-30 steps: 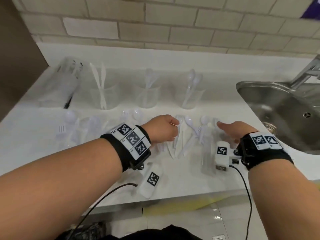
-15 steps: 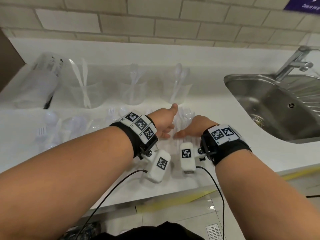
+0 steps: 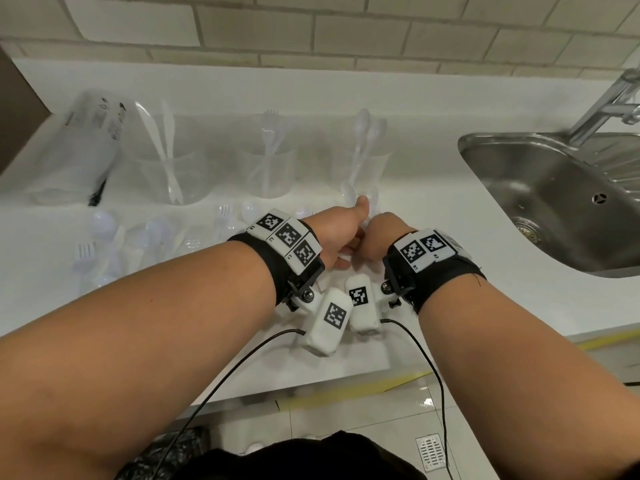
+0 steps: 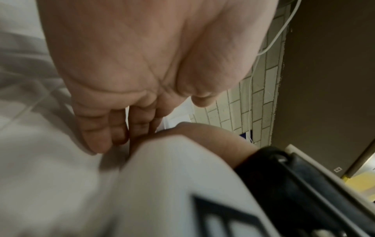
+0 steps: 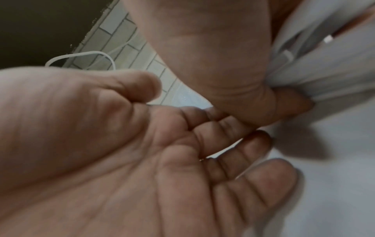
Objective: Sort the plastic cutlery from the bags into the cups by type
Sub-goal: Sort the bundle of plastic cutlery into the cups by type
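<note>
Three clear cups stand in a row at the back: one with knives (image 3: 169, 174), one with forks (image 3: 268, 168), one with spoons (image 3: 362, 157). Loose white cutlery (image 3: 114, 244) lies on the white counter (image 3: 450, 271) in front of them. My left hand (image 3: 346, 237) and right hand (image 3: 382, 233) meet side by side over the middle of the pile, below two spoons (image 3: 348, 194). In the left wrist view the left fingers (image 4: 113, 133) point straight down onto the counter. The right hand (image 5: 243, 152) shows an empty palm with relaxed fingers. White cutlery (image 5: 316, 72) lies against the left hand's edge.
A clear plastic bag (image 3: 79, 147) lies at the far left by a dark wall. A steel sink (image 3: 561, 195) with a tap (image 3: 609, 105) takes up the right. A tiled wall runs behind the cups. The counter's front edge is just under my wrists.
My two hands have moved from apart to side by side and touching over the middle of the pile. The left hand's fingers have straightened.
</note>
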A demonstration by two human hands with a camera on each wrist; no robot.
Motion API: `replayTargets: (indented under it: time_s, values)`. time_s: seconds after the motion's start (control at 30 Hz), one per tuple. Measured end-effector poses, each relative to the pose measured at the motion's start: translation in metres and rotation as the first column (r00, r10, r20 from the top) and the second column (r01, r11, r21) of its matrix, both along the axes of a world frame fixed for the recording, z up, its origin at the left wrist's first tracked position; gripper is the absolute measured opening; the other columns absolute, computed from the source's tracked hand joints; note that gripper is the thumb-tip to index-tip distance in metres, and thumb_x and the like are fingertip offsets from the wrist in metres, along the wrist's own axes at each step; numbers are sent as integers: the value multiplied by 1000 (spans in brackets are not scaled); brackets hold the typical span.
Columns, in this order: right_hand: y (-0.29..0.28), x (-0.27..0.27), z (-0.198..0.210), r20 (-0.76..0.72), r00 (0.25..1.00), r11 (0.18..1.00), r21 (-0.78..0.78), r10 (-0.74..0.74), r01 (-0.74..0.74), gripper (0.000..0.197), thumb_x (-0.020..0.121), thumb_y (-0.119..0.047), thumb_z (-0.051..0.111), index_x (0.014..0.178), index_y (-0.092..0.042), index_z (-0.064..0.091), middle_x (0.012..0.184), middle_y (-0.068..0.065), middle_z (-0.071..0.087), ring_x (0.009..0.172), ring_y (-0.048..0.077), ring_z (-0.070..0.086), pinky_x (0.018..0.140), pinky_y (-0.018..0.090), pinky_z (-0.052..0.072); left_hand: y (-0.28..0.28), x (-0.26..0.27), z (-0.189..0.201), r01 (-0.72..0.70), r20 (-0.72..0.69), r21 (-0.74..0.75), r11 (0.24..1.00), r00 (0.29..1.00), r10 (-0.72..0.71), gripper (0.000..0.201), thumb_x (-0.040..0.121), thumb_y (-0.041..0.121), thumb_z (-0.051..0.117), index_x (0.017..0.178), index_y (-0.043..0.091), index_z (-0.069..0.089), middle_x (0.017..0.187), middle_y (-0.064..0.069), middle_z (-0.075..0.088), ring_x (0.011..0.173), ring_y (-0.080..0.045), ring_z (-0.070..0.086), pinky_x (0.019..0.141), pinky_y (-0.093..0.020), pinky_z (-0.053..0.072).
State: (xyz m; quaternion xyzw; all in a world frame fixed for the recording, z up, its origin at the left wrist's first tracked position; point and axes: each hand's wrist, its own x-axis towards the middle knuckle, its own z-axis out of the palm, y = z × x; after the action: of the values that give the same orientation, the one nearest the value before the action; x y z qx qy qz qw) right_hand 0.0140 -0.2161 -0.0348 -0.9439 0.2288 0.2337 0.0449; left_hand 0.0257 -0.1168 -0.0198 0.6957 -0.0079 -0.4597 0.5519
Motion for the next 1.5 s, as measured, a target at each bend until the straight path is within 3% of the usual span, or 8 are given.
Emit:
replayTargets:
  time_s: [0.2,0.3,0.5,0.77,0.93,1.17,1.37,1.5]
  values:
    - [-1,-2,-7,75,996,999,17,47,-48,26,93,-22,55,115,-10,61,103,4,58,103,24,61,61,21,41,4,1,-3,-30,-45,-61,998,999,27,77,94,66,25,127,3,55,109,-9,60,94,-24,53,86,-34,43]
    - [7,5,-6,63,997,991,-126,55,-46,26,95,-23,52,114,-7,60,93,6,57,94,22,61,76,30,44,6,2,-1,-51,-66,-73,996,997,46,82,92,67,27,127,-2,54,111,-13,58,91,-26,48,83,-34,43]
    - [7,7,-2,-70,984,972,-155,166,-175,25,90,-23,59,108,-5,63,75,3,53,91,25,62,71,31,44,11,2,0,-15,-60,-68,998,998,11,86,92,67,25,141,-2,39,144,-19,47,130,-33,48,109,-45,39]
    - [13,1,7,-63,995,987,-137,71,-79,27,83,-20,66,69,-7,47,69,7,51,57,20,49,58,31,44,33,2,11,-11,-13,-31,999,1000,10,92,92,68,22,137,-11,39,146,-25,40,135,-35,42,111,-42,36]
    - [10,-5,6,138,989,995,-80,-46,58,22,83,-10,61,68,-10,45,65,6,51,53,20,49,43,30,34,43,2,15,-72,33,-81,994,997,75,90,93,66,22,135,-11,42,143,-25,44,129,-34,48,108,-41,41]
    - [4,-25,19,287,938,970,196,-194,141,10,87,-11,55,95,-5,53,83,8,55,77,25,54,69,31,44,60,6,19,-233,48,-210,949,968,248,71,96,56,39,130,-6,46,128,-21,55,114,-30,59,98,-38,49]
    - [45,-25,73,607,649,663,720,-459,-205,17,77,-6,58,92,-15,58,80,1,60,74,20,60,72,37,54,88,7,23,-419,-115,-334,845,907,404,65,92,61,42,123,5,52,112,-14,57,96,-30,60,89,-42,52]
    - [75,-21,95,617,723,523,746,-311,-412,26,77,5,55,81,-20,59,67,-6,63,63,12,62,62,28,55,114,15,43,-434,-26,-564,703,860,510,69,87,70,39,136,23,48,134,-5,53,116,-27,57,98,-47,47]
